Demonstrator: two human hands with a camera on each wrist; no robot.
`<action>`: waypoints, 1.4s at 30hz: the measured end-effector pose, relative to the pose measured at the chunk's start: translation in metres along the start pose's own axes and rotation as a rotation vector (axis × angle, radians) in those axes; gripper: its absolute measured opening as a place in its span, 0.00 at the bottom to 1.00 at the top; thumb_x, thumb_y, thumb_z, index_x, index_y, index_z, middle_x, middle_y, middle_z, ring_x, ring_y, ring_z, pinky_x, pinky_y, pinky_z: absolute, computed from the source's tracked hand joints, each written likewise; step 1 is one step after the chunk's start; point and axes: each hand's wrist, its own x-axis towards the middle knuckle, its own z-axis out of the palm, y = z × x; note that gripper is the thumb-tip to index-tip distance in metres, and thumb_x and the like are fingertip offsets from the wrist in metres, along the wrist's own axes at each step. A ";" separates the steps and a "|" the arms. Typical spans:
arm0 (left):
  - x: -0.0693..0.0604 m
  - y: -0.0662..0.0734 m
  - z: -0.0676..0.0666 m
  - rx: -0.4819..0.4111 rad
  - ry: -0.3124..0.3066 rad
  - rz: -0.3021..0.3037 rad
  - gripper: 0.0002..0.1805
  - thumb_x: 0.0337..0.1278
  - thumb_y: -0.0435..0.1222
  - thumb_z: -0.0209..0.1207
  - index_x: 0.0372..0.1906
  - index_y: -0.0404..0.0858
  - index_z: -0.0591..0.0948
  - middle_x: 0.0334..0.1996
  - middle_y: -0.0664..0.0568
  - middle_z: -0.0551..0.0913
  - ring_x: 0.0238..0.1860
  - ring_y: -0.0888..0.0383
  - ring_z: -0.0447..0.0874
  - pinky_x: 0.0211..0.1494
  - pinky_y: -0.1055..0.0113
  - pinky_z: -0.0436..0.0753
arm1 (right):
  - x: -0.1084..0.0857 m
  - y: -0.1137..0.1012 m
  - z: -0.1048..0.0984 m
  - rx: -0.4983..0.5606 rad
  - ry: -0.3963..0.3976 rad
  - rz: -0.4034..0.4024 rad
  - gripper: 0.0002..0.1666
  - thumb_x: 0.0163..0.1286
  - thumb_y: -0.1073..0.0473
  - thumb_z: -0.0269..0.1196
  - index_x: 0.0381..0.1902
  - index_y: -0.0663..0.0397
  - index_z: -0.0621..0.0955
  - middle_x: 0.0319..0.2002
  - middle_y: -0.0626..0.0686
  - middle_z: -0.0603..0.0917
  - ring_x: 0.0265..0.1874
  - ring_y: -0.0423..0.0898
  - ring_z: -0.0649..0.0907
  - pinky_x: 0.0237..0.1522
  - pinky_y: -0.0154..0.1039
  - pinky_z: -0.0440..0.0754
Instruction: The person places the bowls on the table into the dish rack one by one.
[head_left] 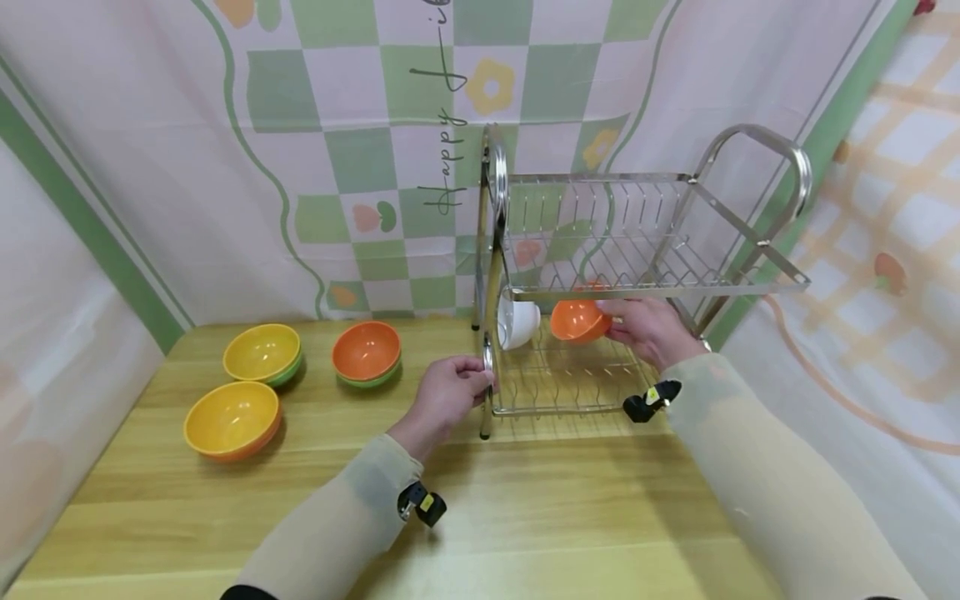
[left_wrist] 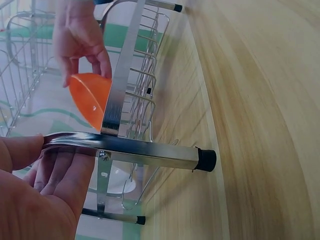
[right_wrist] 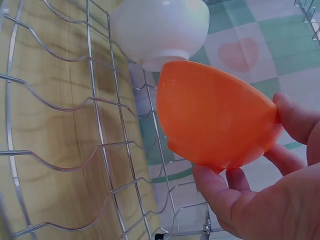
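Note:
My right hand (head_left: 651,330) pinches an orange bowl (head_left: 579,321) between thumb and fingers, above the lower tier of a two-tier metal dish rack (head_left: 652,293). In the right wrist view the orange bowl (right_wrist: 215,117) is tilted, its thumb-side rim gripped. A white bowl (head_left: 519,323) stands on its side at the left end of the lower tier, close beside the orange one. My left hand (head_left: 448,392) holds the rack's front left leg; in the left wrist view the thumb and fingers of that hand (left_wrist: 45,185) wrap the metal tube.
Left of the rack, an orange bowl (head_left: 367,351) sits in a green one. Further left are a yellow bowl (head_left: 262,353) in a green one and a yellow bowl (head_left: 232,418) in an orange one. The wooden table (head_left: 525,517) meets a patterned curtain (head_left: 352,100) behind.

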 end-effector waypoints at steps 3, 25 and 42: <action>-0.001 -0.001 0.000 0.002 0.004 0.007 0.06 0.66 0.30 0.62 0.44 0.33 0.84 0.37 0.47 0.86 0.40 0.51 0.84 0.47 0.59 0.86 | 0.004 -0.002 0.003 -0.015 -0.002 -0.003 0.41 0.70 0.61 0.66 0.74 0.65 0.61 0.65 0.61 0.69 0.56 0.53 0.80 0.57 0.40 0.79; -0.002 0.000 0.003 0.018 0.020 -0.002 0.06 0.65 0.30 0.62 0.44 0.32 0.84 0.38 0.46 0.86 0.39 0.52 0.84 0.47 0.58 0.86 | 0.012 -0.010 0.037 -0.574 -0.078 -0.304 0.21 0.68 0.58 0.66 0.57 0.55 0.79 0.48 0.59 0.81 0.43 0.56 0.78 0.46 0.48 0.76; -0.002 0.001 0.004 0.047 0.042 -0.009 0.02 0.66 0.31 0.62 0.40 0.38 0.84 0.37 0.48 0.85 0.39 0.51 0.83 0.50 0.53 0.84 | 0.010 -0.017 0.058 -0.554 -0.098 -0.085 0.36 0.70 0.51 0.64 0.70 0.62 0.68 0.63 0.64 0.72 0.62 0.63 0.70 0.67 0.62 0.64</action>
